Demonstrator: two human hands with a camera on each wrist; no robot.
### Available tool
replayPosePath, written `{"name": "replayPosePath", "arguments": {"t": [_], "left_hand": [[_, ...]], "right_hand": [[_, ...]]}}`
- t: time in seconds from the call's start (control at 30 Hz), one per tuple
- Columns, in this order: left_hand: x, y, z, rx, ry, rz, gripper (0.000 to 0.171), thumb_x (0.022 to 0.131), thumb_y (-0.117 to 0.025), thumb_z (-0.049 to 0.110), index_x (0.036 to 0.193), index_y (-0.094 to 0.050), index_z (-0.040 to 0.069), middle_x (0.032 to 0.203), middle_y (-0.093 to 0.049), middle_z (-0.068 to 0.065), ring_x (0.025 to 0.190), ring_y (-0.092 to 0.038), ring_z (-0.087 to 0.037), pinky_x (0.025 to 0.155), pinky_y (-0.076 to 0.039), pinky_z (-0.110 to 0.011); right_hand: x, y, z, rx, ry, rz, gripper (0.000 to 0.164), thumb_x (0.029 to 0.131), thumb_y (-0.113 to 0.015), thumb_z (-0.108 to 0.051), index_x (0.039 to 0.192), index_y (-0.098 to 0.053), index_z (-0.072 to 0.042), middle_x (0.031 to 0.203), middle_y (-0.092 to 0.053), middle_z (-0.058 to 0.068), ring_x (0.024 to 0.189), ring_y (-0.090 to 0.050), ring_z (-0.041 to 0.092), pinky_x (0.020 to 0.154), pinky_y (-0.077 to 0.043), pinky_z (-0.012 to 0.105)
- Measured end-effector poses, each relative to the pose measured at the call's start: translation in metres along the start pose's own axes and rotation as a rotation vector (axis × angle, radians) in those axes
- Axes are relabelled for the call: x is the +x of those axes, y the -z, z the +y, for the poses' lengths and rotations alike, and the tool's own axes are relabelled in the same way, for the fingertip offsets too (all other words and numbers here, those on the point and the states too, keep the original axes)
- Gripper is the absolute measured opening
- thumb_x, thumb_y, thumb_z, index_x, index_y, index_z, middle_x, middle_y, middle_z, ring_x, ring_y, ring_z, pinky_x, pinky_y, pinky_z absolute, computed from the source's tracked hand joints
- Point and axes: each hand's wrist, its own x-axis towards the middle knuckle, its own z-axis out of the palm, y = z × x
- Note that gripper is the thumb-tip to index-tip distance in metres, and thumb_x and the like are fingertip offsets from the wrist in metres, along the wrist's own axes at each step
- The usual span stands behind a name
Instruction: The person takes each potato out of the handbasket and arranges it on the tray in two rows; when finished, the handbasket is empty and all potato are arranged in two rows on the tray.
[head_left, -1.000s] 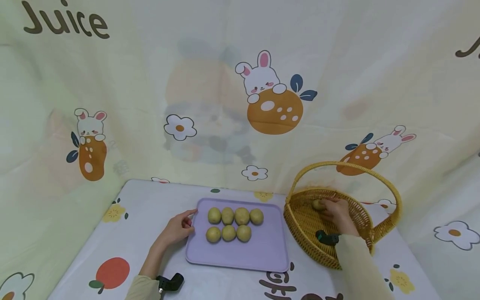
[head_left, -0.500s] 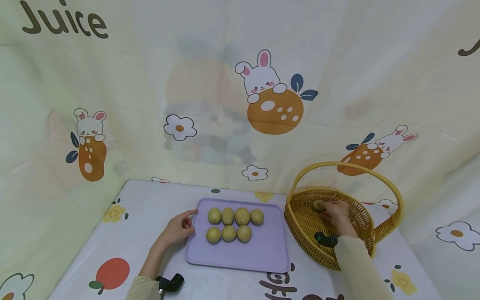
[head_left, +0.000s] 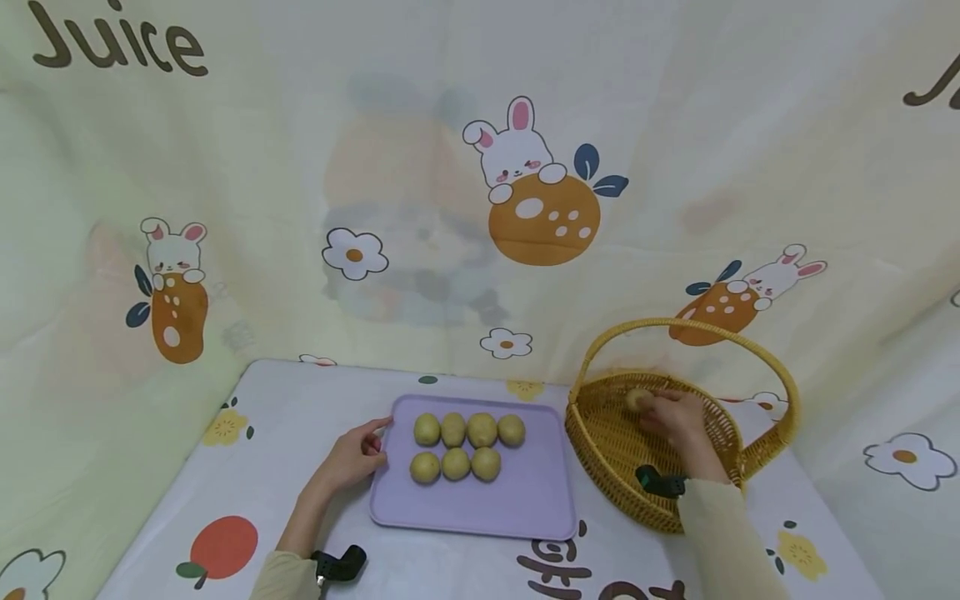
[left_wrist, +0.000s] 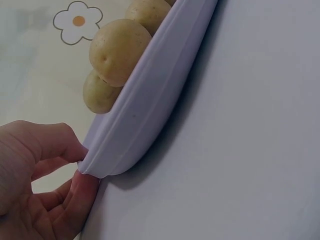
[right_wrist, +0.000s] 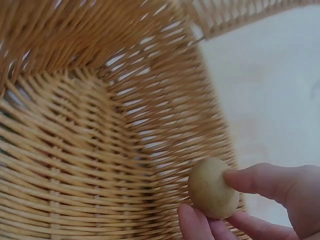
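My right hand pinches a small yellow potato between thumb and fingers, inside the wicker basket. In the right wrist view the potato overlaps the basket's woven side wall. At the tray's far left corner, my left hand pinches the rim of the lilac tray, with a finger above and others below, as the left wrist view shows. On the tray lie several potatoes in two rows, among them a front-row potato and a back-row potato.
The basket's tall arched handle rises over my right hand. A white tablecloth with fruit prints covers the table. Behind it hangs a printed curtain, close to the basket's back edge.
My right hand has lifted the potato slightly within the basket. The left hand stays at the tray's rim. The head view has shifted a little.
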Motion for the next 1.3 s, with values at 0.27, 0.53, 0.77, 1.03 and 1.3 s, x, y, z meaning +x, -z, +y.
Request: {"name": "replayPosePath", "arguments": {"t": [0.27, 0.53, 0.77, 1.03, 1.3], "left_hand": [[0.001, -0.001, 0.0, -0.003, 0.002, -0.003, 0.062, 0.077, -0.066, -0.003, 0.138, -0.055, 0.001, 0.081, -0.054, -0.002, 0.069, -0.05, -0.014, 0.061, -0.042, -0.024], [-0.001, -0.004, 0.0, 0.005, -0.005, -0.007, 0.062, 0.076, -0.066, -0.003, 0.137, -0.055, 0.001, 0.081, -0.054, -0.002, 0.069, -0.05, -0.013, 0.061, -0.042, -0.024], [-0.001, -0.002, 0.005, 0.009, -0.01, -0.012, 0.062, 0.077, -0.065, -0.003, 0.138, -0.055, 0.0, 0.081, -0.054, -0.003, 0.071, -0.05, -0.014, 0.062, -0.042, -0.024], [-0.005, 0.003, 0.004, 0.029, 0.008, -0.016, 0.063, 0.077, -0.065, -0.004, 0.138, -0.053, -0.001, 0.082, -0.053, -0.003, 0.07, -0.049, -0.014, 0.061, -0.041, -0.023], [-0.004, 0.001, 0.005, 0.018, -0.012, -0.012, 0.062, 0.077, -0.066, -0.002, 0.138, -0.054, -0.001, 0.082, -0.054, -0.003, 0.069, -0.049, -0.013, 0.062, -0.042, -0.024]], "right_hand": [[-0.023, 0.002, -0.02, -0.042, 0.048, -0.05, 0.066, 0.094, -0.064, -0.015, 0.146, -0.033, 0.012, 0.106, -0.067, 0.014, 0.079, -0.069, 0.009, 0.081, -0.056, 0.035], [-0.052, -0.007, -0.024, -0.044, 0.125, -0.104, 0.063, 0.095, -0.063, -0.012, 0.146, -0.034, 0.012, 0.136, -0.048, 0.029, 0.085, -0.067, 0.004, 0.082, -0.055, 0.031], [-0.069, -0.024, -0.019, 0.039, 0.141, -0.093, 0.06, 0.093, -0.066, -0.009, 0.142, -0.04, 0.012, 0.109, -0.062, 0.006, 0.083, -0.068, 0.007, 0.078, -0.056, 0.029], [-0.095, -0.046, -0.022, 0.099, 0.157, -0.096, 0.054, 0.09, -0.068, -0.004, 0.137, -0.045, 0.012, 0.118, -0.058, 0.015, 0.083, -0.07, 0.012, 0.079, -0.056, 0.03], [-0.113, -0.069, -0.026, 0.048, 0.194, -0.112, 0.05, 0.088, -0.07, -0.005, 0.133, -0.053, 0.007, 0.129, -0.052, 0.024, 0.088, -0.067, 0.013, 0.079, -0.055, 0.028]]}}
